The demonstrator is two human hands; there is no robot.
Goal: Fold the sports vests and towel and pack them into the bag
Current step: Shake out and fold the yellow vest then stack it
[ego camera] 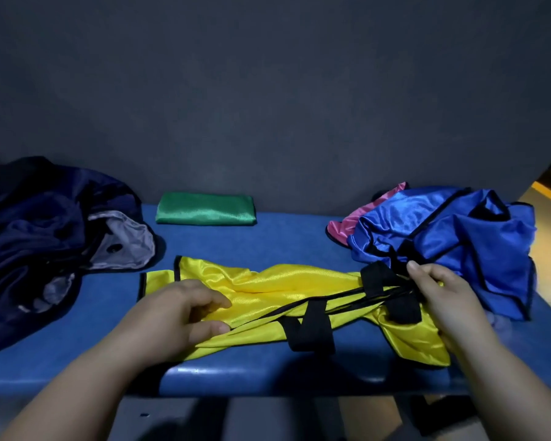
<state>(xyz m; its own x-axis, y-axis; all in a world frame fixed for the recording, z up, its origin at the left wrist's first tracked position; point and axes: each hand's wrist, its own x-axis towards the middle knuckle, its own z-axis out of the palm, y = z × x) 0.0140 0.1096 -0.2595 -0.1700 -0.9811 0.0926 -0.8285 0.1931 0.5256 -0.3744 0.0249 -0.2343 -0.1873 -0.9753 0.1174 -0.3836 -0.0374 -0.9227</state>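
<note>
Where my left hand [185, 313] sits: on the left half of the yellow vest [268, 281], fingers bent, thumb and forefinger pinching a fold of the cloth.
Right hand [442, 294]: at the vest's right end, fingers curled round bunched fabric and black trim, thumb on top.
Yellow vest: stretched left to right between both hands across the near part of the tabletop [268, 240]; it is rumpled, with black edging and black straps twisted over its middle and right.
Tabletop: blue, its near edge just under my forearms.
Blue vest [458, 230]: heaped at the right end, just behind my right hand, black edging showing.
Pink vest [357, 218]: under the blue one, only a strip showing at the heap's left side.
Green folded cloth [206, 209]: a neat flat rectangle at the back against the wall [268, 106], well apart from the yellow vest — vest or towel, I cannot tell.
Bag [39, 224]: dark navy, slumped at the left end, mouth open towards the middle with grey lining showing — near the yellow vest's left corner, not touching.
Wall: dark grey, plain.
</note>
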